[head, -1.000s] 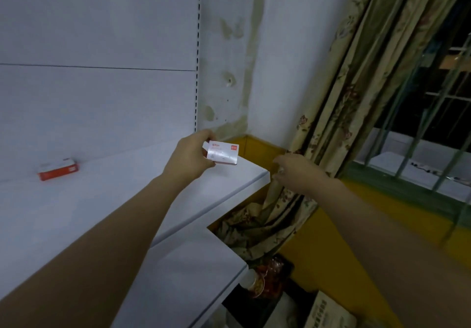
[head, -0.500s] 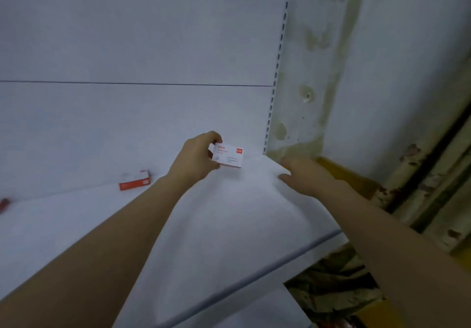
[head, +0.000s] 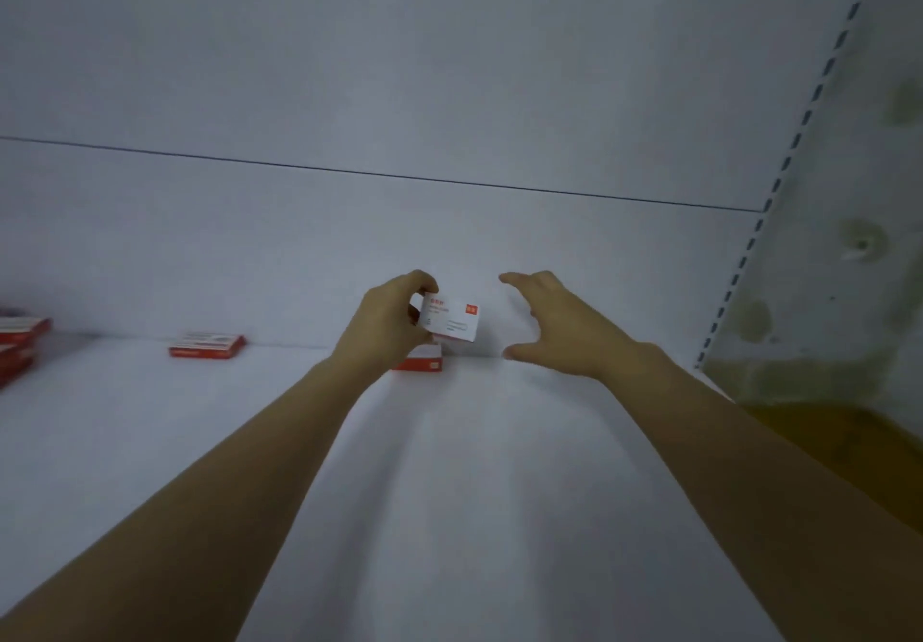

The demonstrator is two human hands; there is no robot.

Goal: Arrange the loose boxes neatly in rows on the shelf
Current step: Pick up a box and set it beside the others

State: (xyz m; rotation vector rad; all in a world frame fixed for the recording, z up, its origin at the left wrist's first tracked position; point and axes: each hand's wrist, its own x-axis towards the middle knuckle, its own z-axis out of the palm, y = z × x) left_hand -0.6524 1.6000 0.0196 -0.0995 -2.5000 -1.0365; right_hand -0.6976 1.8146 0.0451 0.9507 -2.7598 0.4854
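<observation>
White card with red print makes up the small box (head: 449, 318) that the left hand (head: 387, 327) grips, its fingers (head: 422, 284) curled over the top edge and the thumb underneath. It is held against the back of the white shelf (head: 449, 516). At its 6 o'clock, just below, a red-and-white box (head: 422, 361) lies flat; I cannot tell whether the two touch. At 9 o'clock another flat box (head: 206, 344) lies well apart, and a stack of boxes (head: 17, 347) sits at the frame's edge. None shows its contents.

At 3 o'clock the right hand (head: 559, 327) hovers empty, fingers spread. Half a second ago it lay flat on the shelf, and only one loose box showed.

The held box bears a red square mark at its upper right corner; the writing is too small to read.
</observation>
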